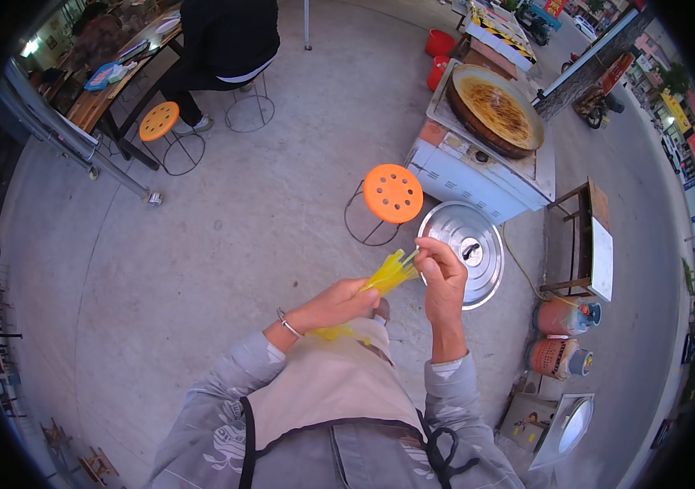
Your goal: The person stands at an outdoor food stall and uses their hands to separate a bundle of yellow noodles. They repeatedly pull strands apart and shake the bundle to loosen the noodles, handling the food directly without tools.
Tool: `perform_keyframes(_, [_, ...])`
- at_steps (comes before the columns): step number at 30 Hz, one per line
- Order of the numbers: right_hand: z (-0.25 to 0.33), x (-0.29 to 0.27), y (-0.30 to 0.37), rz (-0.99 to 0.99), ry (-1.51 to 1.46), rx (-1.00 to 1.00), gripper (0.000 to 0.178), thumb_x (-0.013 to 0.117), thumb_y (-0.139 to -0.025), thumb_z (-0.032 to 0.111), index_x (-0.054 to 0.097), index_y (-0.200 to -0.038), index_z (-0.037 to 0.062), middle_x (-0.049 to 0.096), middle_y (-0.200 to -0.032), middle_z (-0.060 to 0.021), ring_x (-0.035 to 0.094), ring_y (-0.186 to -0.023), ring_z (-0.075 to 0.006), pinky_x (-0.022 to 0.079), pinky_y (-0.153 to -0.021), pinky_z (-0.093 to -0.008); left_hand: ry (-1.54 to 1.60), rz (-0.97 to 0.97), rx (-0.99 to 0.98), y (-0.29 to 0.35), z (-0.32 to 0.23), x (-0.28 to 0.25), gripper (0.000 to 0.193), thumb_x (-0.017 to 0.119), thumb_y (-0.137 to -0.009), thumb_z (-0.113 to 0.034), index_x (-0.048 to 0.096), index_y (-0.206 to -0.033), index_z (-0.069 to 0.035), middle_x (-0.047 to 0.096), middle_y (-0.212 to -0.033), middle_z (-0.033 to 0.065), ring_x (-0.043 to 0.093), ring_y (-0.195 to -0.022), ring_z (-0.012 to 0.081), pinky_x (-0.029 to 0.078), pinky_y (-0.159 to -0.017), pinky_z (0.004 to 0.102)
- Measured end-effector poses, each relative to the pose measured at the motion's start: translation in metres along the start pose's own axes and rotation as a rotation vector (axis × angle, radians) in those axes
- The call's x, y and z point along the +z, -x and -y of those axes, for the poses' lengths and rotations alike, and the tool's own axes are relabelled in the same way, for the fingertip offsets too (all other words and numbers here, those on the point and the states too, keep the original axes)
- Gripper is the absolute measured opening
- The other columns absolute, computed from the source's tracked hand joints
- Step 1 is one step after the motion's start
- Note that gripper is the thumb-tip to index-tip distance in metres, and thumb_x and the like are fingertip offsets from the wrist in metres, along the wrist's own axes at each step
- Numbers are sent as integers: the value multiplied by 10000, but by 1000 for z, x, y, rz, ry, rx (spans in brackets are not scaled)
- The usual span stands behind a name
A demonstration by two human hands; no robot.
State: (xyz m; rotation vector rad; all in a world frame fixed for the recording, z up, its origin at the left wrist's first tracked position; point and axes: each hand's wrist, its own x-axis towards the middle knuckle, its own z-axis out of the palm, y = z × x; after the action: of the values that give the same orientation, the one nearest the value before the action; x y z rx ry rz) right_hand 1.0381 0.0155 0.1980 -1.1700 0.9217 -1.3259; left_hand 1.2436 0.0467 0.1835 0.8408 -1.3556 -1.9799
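A bundle of thin yellow strips (390, 274) is held out in front of my chest. My left hand (339, 301) is closed around its lower part, and some yellow ends hang below the fist. At the bundle's top, my right hand (439, 273) pinches one of the strips between its fingertips. I wear a grey jacket, a beige apron and a bracelet on my left wrist.
A round metal lid (468, 248) lies on the concrete floor beside an orange stool (393, 194). A cart with a big pan of golden flatbread (496, 110) stands ahead right. Two gas cylinders (561, 338) sit at right. A seated person (221, 41) is at a table far left.
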Motion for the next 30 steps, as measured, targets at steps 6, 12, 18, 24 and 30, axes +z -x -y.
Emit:
perform_keyframes(6, [9, 1, -3, 12, 147, 19, 190, 698, -864, 106, 659, -1005, -15, 629, -869, 10, 541, -793, -64, 412, -707, -193, -123, 29, -53, 3, -14, -4, 335, 432, -1008, -335, 549, -1012, -21, 624, -939, 27, 545, -890, 106, 443, -833, 290])
perform_keyframes(12, [38, 7, -8, 31, 659, -229, 179, 740, -758, 78, 701, -933, 72, 614, -1086, -58, 544, -988, -162, 418, -812, -299, -201, 6, -61, 5, -14, -8, 347, 420, -1006, -313, 556, -1061, 2, 636, -948, 46, 557, -874, 127, 447, -831, 305])
perform_keyframes(18, [53, 14, -6, 310, 1034, -448, 225, 755, -664, 85, 718, -878, 139, 575, -1230, -64, 466, -1153, -278, 336, -940, -411, -373, -97, -42, 1, -9, -11, 362, 434, -996, -300, 550, -1088, 30, 636, -911, 137, 594, -856, 250, 460, -790, 367])
perform_keyframes(24, [43, 26, -1, 270, 1120, -500, 154, 747, -635, 87, 708, -779, 124, 579, -1248, -53, 474, -1160, -295, 333, -940, -418, -533, -147, 0, -1, -7, -8, 317, 467, -974, -273, 546, -1024, 30, 611, -870, 234, 590, -817, 404, 457, -718, 440])
perform_keyframes(30, [41, 32, 1, 289, 1110, -490, 138, 755, -629, 96, 700, -753, 118, 559, -1253, -53, 473, -1166, -271, 318, -924, -414, -643, -189, 90, -1, 4, -7, 290, 484, -970, -258, 559, -1098, -9, 590, -774, 185, 554, -671, 341, 454, -639, 406])
